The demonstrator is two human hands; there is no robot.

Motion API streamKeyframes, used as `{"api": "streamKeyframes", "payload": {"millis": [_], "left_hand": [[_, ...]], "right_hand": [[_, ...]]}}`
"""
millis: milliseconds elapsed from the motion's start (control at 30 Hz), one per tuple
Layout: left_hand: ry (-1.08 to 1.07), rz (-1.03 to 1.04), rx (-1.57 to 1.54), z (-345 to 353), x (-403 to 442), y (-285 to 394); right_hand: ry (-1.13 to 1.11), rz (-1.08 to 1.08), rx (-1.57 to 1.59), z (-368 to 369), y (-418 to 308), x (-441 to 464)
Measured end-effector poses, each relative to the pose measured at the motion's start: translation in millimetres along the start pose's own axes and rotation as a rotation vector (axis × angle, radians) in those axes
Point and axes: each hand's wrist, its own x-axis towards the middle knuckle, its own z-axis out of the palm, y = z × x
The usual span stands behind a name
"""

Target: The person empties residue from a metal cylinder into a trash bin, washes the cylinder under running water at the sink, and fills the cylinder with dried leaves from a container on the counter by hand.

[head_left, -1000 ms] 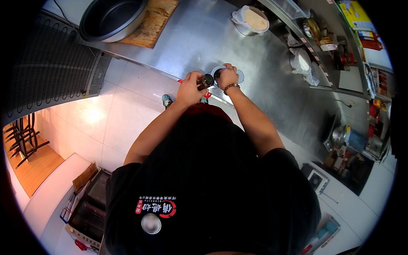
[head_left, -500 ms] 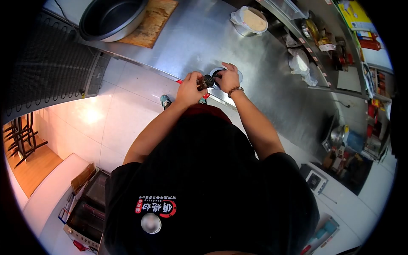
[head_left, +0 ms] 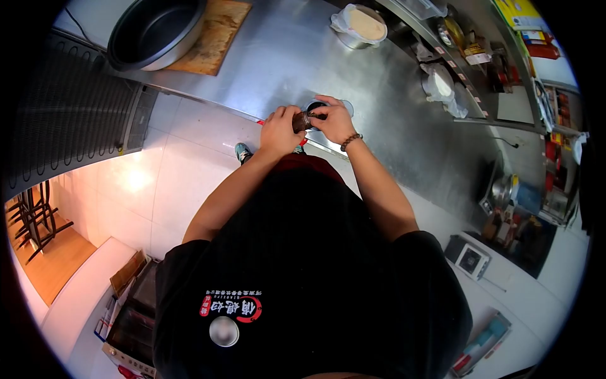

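Observation:
My left hand (head_left: 279,131) is wrapped around a small dark brownish jar (head_left: 300,122), tilted so its mouth faces right. My right hand (head_left: 337,123), with a beaded bracelet at the wrist, has its thumb and fingers bent together at the mouth of the jar. Something dark shows between those fingers, too small to make out. Under and behind the right hand a round pale-rimmed bowl (head_left: 348,108) sits near the front edge of the steel counter (head_left: 265,60), partly hidden by the hand.
A large black-lined pot (head_left: 151,31) and a wooden board (head_left: 218,41) lie at the counter's left. At the back stands a metal bowl (head_left: 360,26) lined with plastic, holding something pale. Shelves with packages (head_left: 499,69) run along the right.
My right hand has moved from over the bowl to the mouth of the jar, its fingers closing together there. The jar has turned with its mouth more toward the right hand.

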Motion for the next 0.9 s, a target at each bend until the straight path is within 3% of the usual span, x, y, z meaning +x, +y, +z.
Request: {"api": "streamKeyframes", "payload": {"millis": [200, 433, 900], "left_hand": [[-0.017, 0.048, -0.111, 4, 4, -3], [-0.002, 0.079, -0.193, 0, 6, -2], [0.013, 0.097, -0.305, -1, 8, -3]], "right_hand": [[-0.045, -0.168, -0.154, -2, 4, -2], [-0.082, -0.173, -0.129, -13, -4, -2], [0.061, -0.271, -0.04, -17, -21, 1]]}}
